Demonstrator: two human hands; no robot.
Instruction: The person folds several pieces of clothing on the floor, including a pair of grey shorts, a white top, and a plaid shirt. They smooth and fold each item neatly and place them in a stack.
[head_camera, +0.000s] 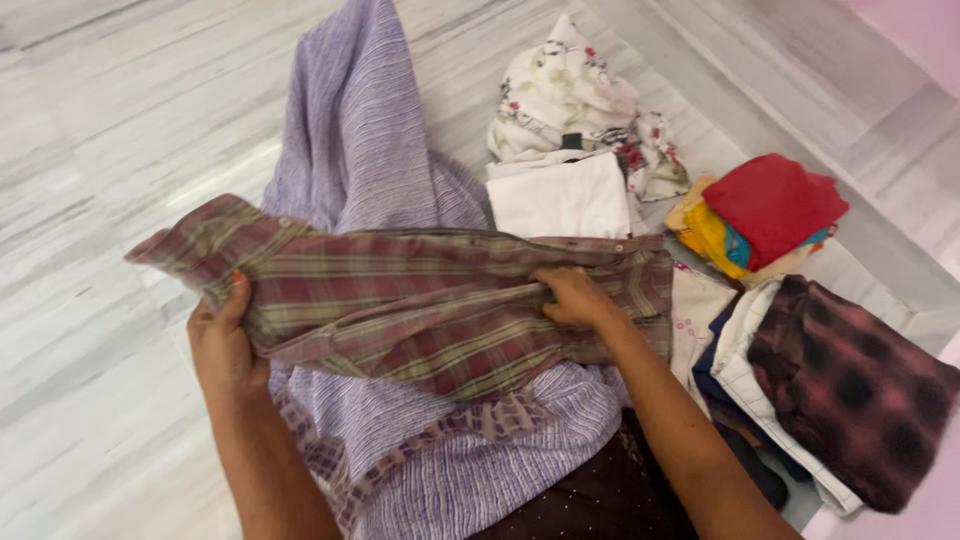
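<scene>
L hand (222, 335) + R hand (572, 296) both gripping plaid shirt (420, 300); folded clothes pile (800, 300) beside, on floor (90, 200).

The only camera sat on my head and looked steeply down and a little forward at my lap and the marble floor (90, 300) beyond; it was close, so my forearms ran in from the bottom edge. No second view existed, so nothing of the scene was shared.

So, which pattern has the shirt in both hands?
Maroon and olive plaid shirt, seen in the head view.
</scene>
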